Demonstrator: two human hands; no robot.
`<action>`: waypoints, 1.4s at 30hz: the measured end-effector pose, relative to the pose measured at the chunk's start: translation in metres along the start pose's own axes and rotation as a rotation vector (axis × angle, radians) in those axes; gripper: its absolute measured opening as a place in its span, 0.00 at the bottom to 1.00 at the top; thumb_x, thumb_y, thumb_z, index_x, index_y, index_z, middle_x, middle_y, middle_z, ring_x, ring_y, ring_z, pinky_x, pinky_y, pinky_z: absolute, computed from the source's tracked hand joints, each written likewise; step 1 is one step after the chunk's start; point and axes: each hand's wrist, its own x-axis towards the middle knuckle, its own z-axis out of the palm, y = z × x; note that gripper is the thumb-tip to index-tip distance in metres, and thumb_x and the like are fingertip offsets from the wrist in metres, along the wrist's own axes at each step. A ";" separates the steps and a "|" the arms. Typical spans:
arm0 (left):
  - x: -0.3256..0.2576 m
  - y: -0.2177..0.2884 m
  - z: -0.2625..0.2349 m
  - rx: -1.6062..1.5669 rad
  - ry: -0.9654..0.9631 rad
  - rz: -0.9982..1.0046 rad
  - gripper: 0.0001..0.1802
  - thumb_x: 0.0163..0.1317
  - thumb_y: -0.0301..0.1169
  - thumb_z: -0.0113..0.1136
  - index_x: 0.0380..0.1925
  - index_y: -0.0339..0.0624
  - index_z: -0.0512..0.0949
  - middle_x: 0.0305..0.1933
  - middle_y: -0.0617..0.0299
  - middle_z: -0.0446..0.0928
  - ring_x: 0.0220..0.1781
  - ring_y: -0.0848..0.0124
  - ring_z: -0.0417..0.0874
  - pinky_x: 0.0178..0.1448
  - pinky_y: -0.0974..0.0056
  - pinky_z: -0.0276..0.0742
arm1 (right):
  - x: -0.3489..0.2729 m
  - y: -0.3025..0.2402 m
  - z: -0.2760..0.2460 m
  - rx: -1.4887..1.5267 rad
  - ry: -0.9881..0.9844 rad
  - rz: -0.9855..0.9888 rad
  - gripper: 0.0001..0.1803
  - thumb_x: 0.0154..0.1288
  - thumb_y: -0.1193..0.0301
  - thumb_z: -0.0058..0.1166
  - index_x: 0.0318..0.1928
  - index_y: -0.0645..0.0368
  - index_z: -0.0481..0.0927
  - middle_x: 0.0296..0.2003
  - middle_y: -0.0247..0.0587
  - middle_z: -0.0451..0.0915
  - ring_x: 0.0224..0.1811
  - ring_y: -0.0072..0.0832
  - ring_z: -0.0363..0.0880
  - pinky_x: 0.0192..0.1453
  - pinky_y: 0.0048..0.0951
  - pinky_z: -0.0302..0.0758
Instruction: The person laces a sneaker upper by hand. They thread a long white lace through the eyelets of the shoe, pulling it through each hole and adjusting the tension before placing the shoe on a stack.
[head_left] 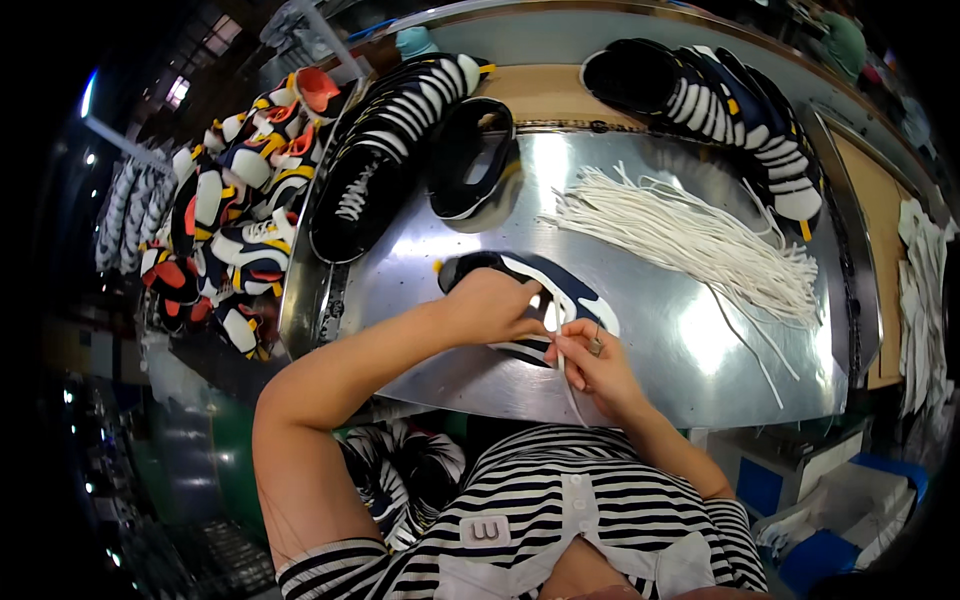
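Note:
A navy, white and black shoe upper (585, 294) lies on the shiny metal table in front of me, its yellow tab pointing left. Over its left part rests my left hand (490, 306), its fingers closed on the upper near the eyelet opening; part of the grip is hidden. From the right, my right hand (594, 368) meets it at the near edge of the opening, thumb and fingers pinched on a white shoelace (572, 402). The lace hangs toward the table's near edge. A thick bundle of white laces (690, 235) lies spread to the right.
Rows of nested shoe uppers stand at the back left (405, 125) and back right (735, 110). A single black upper (470, 160) sits beside the left row. Colourful uppers (250, 200) are piled left of the metal table (450, 395). More white strips (920, 300) hang at far right.

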 end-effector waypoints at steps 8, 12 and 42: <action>0.007 0.009 0.028 -1.471 -0.344 -0.444 0.45 0.68 0.69 0.37 0.62 0.39 0.73 0.55 0.54 0.77 0.53 0.70 0.76 0.57 0.68 0.71 | 0.014 -0.008 -0.004 -0.271 0.159 -0.281 0.07 0.72 0.68 0.53 0.40 0.60 0.77 0.26 0.30 0.79 0.15 0.10 0.60 0.19 0.14 0.55; 0.010 0.010 0.058 -1.295 -0.141 -0.529 0.34 0.73 0.60 0.38 0.47 0.40 0.79 0.33 0.65 0.78 0.32 0.76 0.72 0.39 0.69 0.72 | 0.033 -0.009 -0.009 -0.163 0.144 -0.113 0.06 0.71 0.70 0.54 0.40 0.59 0.78 0.27 0.30 0.80 0.16 0.11 0.63 0.18 0.16 0.57; -0.028 0.084 0.065 -1.495 0.552 -0.453 0.14 0.69 0.38 0.61 0.45 0.37 0.83 0.41 0.64 0.83 0.40 0.77 0.81 0.45 0.71 0.77 | -0.043 -0.044 0.007 -0.893 0.169 -0.450 0.10 0.67 0.73 0.59 0.46 0.62 0.76 0.32 0.47 0.81 0.32 0.39 0.83 0.37 0.31 0.77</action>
